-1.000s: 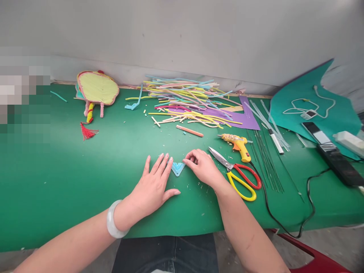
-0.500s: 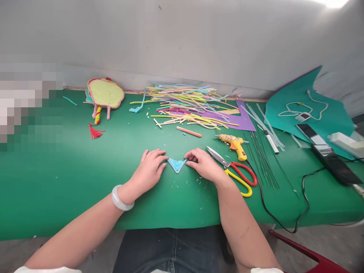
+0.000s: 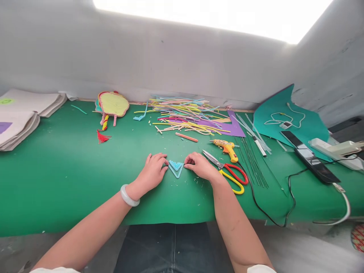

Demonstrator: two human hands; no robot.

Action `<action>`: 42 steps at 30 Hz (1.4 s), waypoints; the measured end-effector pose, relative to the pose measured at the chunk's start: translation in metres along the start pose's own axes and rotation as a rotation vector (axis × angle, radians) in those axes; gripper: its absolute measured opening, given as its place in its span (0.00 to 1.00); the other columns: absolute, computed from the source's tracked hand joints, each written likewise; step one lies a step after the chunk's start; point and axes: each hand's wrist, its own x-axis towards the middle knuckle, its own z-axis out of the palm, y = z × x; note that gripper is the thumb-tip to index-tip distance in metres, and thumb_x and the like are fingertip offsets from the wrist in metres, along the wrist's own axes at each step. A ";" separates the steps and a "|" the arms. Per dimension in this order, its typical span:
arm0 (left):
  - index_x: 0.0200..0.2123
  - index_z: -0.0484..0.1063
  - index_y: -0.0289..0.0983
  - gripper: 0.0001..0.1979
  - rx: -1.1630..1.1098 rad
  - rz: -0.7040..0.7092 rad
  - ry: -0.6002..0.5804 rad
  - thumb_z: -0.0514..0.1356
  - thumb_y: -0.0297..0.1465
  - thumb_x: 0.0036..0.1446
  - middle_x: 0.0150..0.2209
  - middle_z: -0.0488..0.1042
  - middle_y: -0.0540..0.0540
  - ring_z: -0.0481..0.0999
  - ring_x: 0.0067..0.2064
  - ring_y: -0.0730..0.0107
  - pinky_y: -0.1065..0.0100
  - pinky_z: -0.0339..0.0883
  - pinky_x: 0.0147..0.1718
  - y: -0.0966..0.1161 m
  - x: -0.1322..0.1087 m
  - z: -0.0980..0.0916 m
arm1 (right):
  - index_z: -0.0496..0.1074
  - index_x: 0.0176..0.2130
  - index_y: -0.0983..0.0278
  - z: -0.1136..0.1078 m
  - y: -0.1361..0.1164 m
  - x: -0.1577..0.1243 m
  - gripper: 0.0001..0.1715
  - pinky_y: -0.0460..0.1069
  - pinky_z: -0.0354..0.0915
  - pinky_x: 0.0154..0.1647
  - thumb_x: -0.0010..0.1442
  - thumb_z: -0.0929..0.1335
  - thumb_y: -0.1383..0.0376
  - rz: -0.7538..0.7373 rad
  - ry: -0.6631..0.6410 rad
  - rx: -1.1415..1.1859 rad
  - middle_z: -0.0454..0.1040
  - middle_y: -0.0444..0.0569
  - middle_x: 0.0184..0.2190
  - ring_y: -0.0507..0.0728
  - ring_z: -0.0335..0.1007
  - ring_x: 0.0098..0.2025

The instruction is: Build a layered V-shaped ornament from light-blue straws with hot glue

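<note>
A small light-blue V-shaped piece of layered strips lies flat on the green table, its point towards me. An outer light-blue V strip sits just below the inner layers, with a gap showing between them. My left hand has thumb and forefinger closed at the left upper end of the V. Opposite it, my right hand pinches the right upper end, the other fingers curled. Scissors with one red and one yellow handle lie just right of my right hand.
Behind lie a pile of coloured strips, an orange stick and a tasselled yellow fan-like craft. A yellow glue gun, thin wires and a black phone-like device are right. Papers lie far left.
The view has shifted, showing papers at left. A gap has opened between the outer V strip and the inner layers. Both hands stay at the piece's ends.
</note>
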 end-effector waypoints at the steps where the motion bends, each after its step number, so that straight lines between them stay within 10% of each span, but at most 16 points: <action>1: 0.40 0.70 0.41 0.07 0.001 0.005 0.001 0.53 0.30 0.63 0.57 0.70 0.41 0.63 0.64 0.56 0.39 0.46 0.65 0.001 -0.001 0.000 | 0.74 0.34 0.61 0.000 -0.001 -0.002 0.01 0.49 0.61 0.42 0.58 0.70 0.66 0.005 0.001 0.000 0.69 0.45 0.35 0.54 0.65 0.41; 12: 0.64 0.61 0.43 0.24 0.146 0.166 0.090 0.53 0.38 0.66 0.65 0.62 0.37 0.54 0.69 0.50 0.36 0.44 0.64 0.018 -0.008 0.001 | 0.69 0.50 0.60 0.041 -0.021 -0.046 0.14 0.54 0.60 0.47 0.65 0.64 0.63 0.061 0.294 -0.037 0.72 0.48 0.38 0.58 0.66 0.43; 20: 0.59 0.68 0.45 0.23 0.261 0.315 0.058 0.55 0.45 0.64 0.66 0.61 0.37 0.53 0.69 0.44 0.31 0.39 0.63 0.030 -0.011 0.006 | 0.70 0.36 0.61 0.069 -0.038 -0.065 0.06 0.52 0.57 0.46 0.65 0.65 0.64 0.106 0.377 -0.196 0.74 0.48 0.38 0.59 0.68 0.45; 31: 0.54 0.67 0.35 0.18 -0.133 0.014 0.362 0.52 0.36 0.66 0.52 0.73 0.36 0.71 0.56 0.57 0.52 0.63 0.57 0.006 0.002 -0.004 | 0.72 0.32 0.64 0.050 -0.050 -0.041 0.07 0.53 0.57 0.39 0.61 0.64 0.68 0.246 0.321 -0.312 0.77 0.57 0.35 0.64 0.73 0.41; 42: 0.39 0.72 0.39 0.10 -0.356 -0.207 0.460 0.55 0.37 0.63 0.39 0.77 0.45 0.77 0.41 0.64 0.62 0.72 0.43 0.047 -0.046 0.003 | 0.69 0.28 0.62 0.046 -0.040 -0.060 0.07 0.51 0.61 0.37 0.57 0.65 0.71 0.259 0.409 -0.074 0.77 0.51 0.30 0.59 0.73 0.35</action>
